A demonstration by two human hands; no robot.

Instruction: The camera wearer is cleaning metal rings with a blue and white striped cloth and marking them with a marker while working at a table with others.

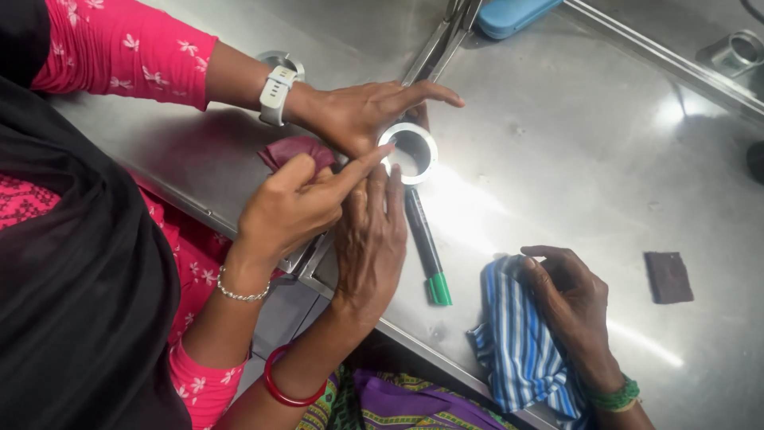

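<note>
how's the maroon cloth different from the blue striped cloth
The maroon cloth is plain, small and bunched beside a co-worker's hand. The striped cloth is blue and white, larger, and reaches the table edge under the right hand. Both lie crumpled on the steel table.

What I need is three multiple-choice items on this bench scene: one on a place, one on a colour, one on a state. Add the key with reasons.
1. Where does the green-capped marker lie?
A. On the steel table, between the left hand and the striped cloth
B. On the dark square pad
C. Inside the blue case

2. What colour is the bangle on the left wrist?
A. Green
B. Red
C. White

3. How is the right hand?
A. Holding the marker
B. Raised clear of the table
C. Resting on the striped cloth

Key: A, the marker lies on bare steel between them; B, the band is plainly red; C, the palm lies on the cloth.
</note>
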